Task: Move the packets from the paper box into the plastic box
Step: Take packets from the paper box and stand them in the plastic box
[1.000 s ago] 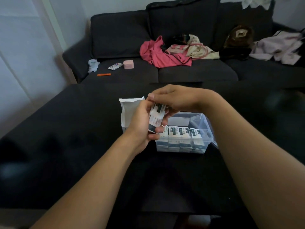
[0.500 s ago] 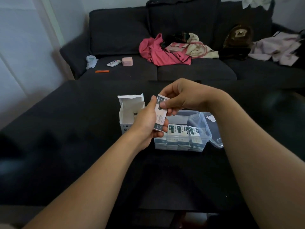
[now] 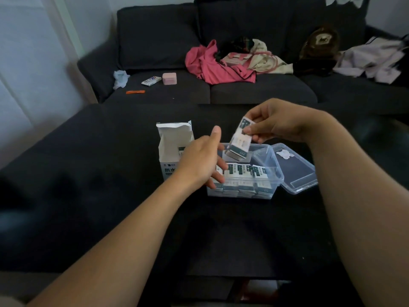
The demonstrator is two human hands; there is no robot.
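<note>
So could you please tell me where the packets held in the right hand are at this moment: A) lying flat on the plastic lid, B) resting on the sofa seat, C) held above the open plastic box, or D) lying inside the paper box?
C: the right hand pinches the packets, tilted in the air over the back of the open plastic box, clear of the row already standing inside.

Bare forearms — no sleeves.

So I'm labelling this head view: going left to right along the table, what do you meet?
paper box → left hand → held packets → right hand → clear lid
</note>
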